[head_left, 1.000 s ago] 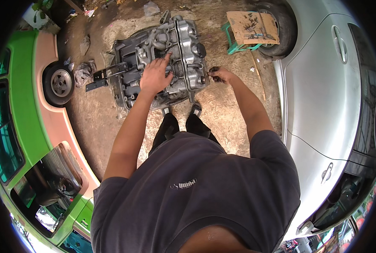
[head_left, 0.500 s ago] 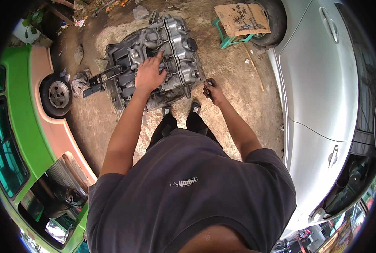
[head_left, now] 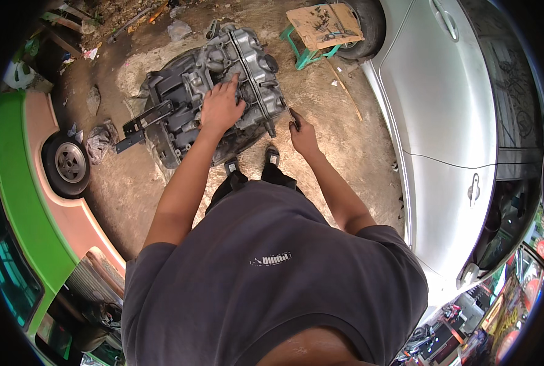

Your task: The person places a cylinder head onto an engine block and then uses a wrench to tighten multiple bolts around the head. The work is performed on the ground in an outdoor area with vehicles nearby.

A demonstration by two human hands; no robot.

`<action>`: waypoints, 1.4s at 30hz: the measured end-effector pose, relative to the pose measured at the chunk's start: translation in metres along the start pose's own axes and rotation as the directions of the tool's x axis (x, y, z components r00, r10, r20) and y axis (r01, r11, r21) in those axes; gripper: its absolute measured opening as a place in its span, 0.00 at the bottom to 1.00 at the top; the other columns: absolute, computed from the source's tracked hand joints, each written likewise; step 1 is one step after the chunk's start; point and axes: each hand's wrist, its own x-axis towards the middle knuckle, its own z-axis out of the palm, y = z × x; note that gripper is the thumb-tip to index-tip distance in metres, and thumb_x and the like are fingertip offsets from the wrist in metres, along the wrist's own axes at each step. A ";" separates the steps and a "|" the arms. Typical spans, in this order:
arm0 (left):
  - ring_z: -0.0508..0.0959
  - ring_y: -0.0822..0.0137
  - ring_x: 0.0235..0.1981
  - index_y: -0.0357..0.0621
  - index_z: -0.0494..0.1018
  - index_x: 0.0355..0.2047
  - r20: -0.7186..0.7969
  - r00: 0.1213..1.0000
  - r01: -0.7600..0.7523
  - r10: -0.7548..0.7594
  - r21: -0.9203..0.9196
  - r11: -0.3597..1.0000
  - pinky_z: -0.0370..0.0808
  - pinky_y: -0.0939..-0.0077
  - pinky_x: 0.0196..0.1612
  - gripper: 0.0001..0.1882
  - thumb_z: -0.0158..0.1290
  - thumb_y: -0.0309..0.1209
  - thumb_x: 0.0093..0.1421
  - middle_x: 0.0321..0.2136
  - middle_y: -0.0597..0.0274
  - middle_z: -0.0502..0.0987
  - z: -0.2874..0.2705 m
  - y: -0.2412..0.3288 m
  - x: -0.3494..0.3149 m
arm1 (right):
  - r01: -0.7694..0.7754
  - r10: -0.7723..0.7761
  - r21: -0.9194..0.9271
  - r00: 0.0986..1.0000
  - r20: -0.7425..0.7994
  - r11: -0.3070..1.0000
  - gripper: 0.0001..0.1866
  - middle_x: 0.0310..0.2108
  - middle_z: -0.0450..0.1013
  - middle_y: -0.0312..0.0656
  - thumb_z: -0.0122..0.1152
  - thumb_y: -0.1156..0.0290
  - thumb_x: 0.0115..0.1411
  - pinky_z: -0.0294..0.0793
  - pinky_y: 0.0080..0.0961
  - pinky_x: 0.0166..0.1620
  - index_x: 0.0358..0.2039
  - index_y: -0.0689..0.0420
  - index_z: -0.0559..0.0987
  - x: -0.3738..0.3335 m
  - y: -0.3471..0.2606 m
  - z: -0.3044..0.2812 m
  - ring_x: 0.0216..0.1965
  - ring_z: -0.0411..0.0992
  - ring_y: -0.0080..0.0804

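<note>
Gearbox casing point(head_left: 192, 104), long axis 8-to-2 o'clock: left hand point(head_left: 220, 108) flat atop; right hand point(head_left: 302, 135), at 4 o'clock, gripping dark tool point(head_left: 293, 116).

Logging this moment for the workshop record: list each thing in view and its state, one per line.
Grey metal engine block: lying on the dirt ground.
Left hand: flat on the block.
Right hand: gripping a thin dark tool.
Green stool: upright, small parts on top.
Silver car: doors closed.
</note>
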 end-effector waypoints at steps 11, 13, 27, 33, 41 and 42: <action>0.65 0.55 0.62 0.50 0.51 0.70 0.039 0.998 -0.035 0.039 -0.083 0.996 0.62 0.58 0.64 0.37 0.49 0.40 0.62 0.58 0.57 0.69 -0.008 -0.002 -0.002 | 0.053 0.174 -0.657 0.945 0.276 0.752 0.15 0.37 0.76 0.62 0.48 0.72 0.57 0.74 0.46 0.47 0.41 0.62 0.79 0.050 -0.075 -0.037 0.42 0.75 0.59; 0.67 0.56 0.59 0.48 0.53 0.68 -0.040 0.997 -0.064 0.061 -0.071 0.995 0.64 0.59 0.60 0.36 0.50 0.39 0.61 0.55 0.58 0.71 -0.004 -0.003 -0.004 | -0.004 0.193 -0.670 0.959 0.207 0.742 0.15 0.38 0.77 0.60 0.48 0.71 0.58 0.74 0.46 0.47 0.43 0.59 0.79 0.043 -0.077 -0.044 0.43 0.75 0.57; 0.69 0.56 0.57 0.46 0.54 0.68 -0.048 0.997 -0.062 0.061 -0.026 0.998 0.64 0.59 0.59 0.36 0.51 0.38 0.60 0.54 0.57 0.72 -0.001 -0.001 -0.002 | -0.290 0.263 0.115 0.943 0.204 0.950 0.49 0.48 0.73 0.59 0.74 0.46 0.49 0.70 0.35 0.52 0.56 0.73 0.65 0.103 -0.005 -0.001 0.51 0.72 0.46; 0.65 0.53 0.62 0.49 0.52 0.69 0.087 0.996 0.000 0.002 -0.018 1.000 0.61 0.58 0.64 0.38 0.51 0.40 0.60 0.57 0.54 0.70 -0.005 0.001 0.002 | -0.407 0.256 0.299 0.863 0.436 0.863 0.58 0.61 0.62 0.60 0.74 0.46 0.48 0.64 0.37 0.60 0.65 0.72 0.53 0.124 0.014 0.017 0.62 0.63 0.46; 0.65 0.54 0.62 0.48 0.53 0.69 0.087 0.996 0.002 -0.002 0.006 1.000 0.61 0.60 0.64 0.40 0.53 0.41 0.58 0.57 0.54 0.70 -0.005 0.002 0.004 | -0.362 0.236 0.521 0.926 0.294 0.773 0.43 0.45 0.73 0.50 0.75 0.49 0.48 0.74 0.34 0.46 0.52 0.69 0.68 0.128 0.015 0.035 0.46 0.73 0.38; 0.65 0.54 0.62 0.48 0.53 0.69 0.094 0.996 0.001 -0.002 0.010 1.000 0.61 0.60 0.64 0.40 0.53 0.41 0.58 0.57 0.55 0.70 -0.004 0.002 0.003 | -0.376 0.226 0.515 0.916 0.330 0.770 0.43 0.47 0.72 0.51 0.74 0.49 0.49 0.72 0.34 0.48 0.54 0.69 0.67 0.128 0.015 0.033 0.48 0.71 0.39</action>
